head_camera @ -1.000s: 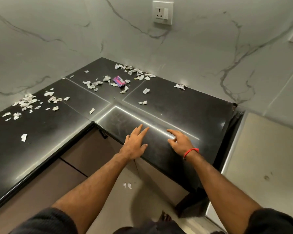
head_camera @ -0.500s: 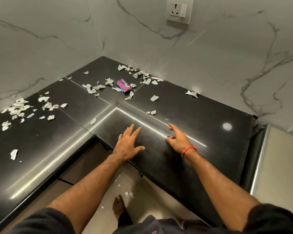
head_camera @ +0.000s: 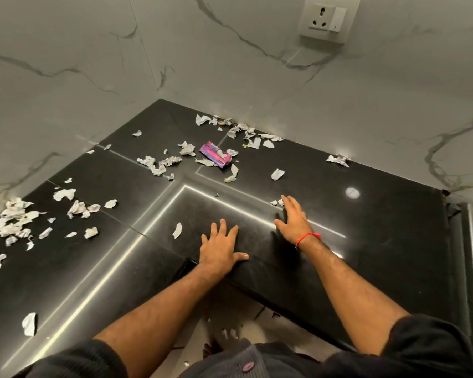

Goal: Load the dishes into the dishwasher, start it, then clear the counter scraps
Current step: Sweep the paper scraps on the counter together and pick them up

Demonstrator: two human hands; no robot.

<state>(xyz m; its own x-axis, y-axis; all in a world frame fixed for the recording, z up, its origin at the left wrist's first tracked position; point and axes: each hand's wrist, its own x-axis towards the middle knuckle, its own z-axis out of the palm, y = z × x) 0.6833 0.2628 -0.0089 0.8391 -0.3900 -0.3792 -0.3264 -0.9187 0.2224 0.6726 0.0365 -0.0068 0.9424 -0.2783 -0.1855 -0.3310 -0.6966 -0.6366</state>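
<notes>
A black L-shaped counter fills most of the view, its left run cut off by the frame edge and its right end meeting a pale panel that is only partly seen. Behind it stand grey marble walls with one socket plate high above the right hand, clipped at the top. The two dark sleeves at the bottom are cropped. The left hand lies flat on the counter's inner corner, fingers spread and straight, holding nothing. The right hand rests flat just beside it, fingers straight, fingertips touching two small paper scraps. Beyond both hands lies one pink wrapper among torn white scraps, too many and too crumpled to count; another heap sits far to the left of the left hand.
</notes>
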